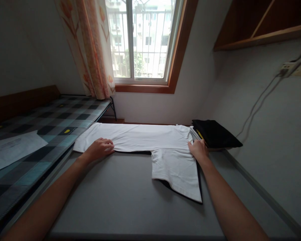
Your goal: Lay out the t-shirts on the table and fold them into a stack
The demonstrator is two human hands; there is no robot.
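A white T-shirt [140, 137] lies folded lengthwise across a grey table [120, 201]. Its short sleeve [175, 170] points toward me, and a black layer shows beneath the near edges. My left hand [100, 148] is closed at the shirt's near edge, toward the hem on the left, with the fingers curled on the fabric. At the shoulder end on the right, my right hand [198, 149] pinches the edge of the cloth between thumb and fingers. Part of what each hand grips is hidden under the fingers.
Folded black cloth [217, 134] lies on a stack just beyond my right hand. To the left is a bed with a checked mattress [52, 124] and a white packet [17, 149]. A curtain [92, 50] hangs beside the window [145, 43]; a cable [254, 102] runs down the right wall.
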